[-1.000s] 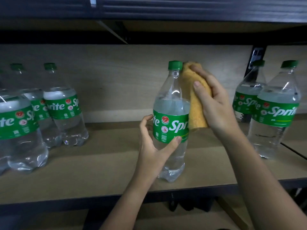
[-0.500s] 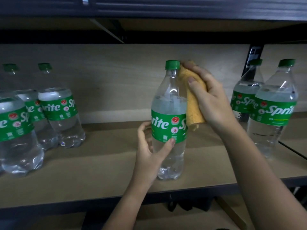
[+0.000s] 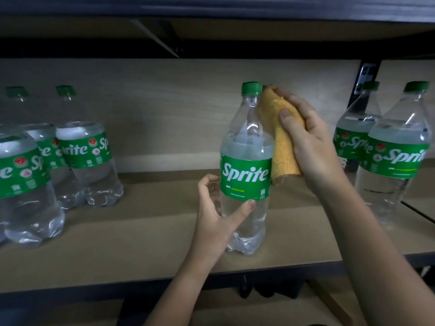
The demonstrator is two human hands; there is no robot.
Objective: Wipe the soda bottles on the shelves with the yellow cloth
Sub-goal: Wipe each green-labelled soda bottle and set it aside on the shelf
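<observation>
a person is standing at a wooden shelf (image 3: 146,234). their left hand (image 3: 215,222) is curling round the lower part of an upright sprite bottle (image 3: 246,175) near the shelf's front edge. their right hand (image 3: 308,147) is gripping a yellow cloth (image 3: 280,147), pressing it against the bottle's right shoulder. more bottles (image 3: 87,161) are standing on either side.
</observation>
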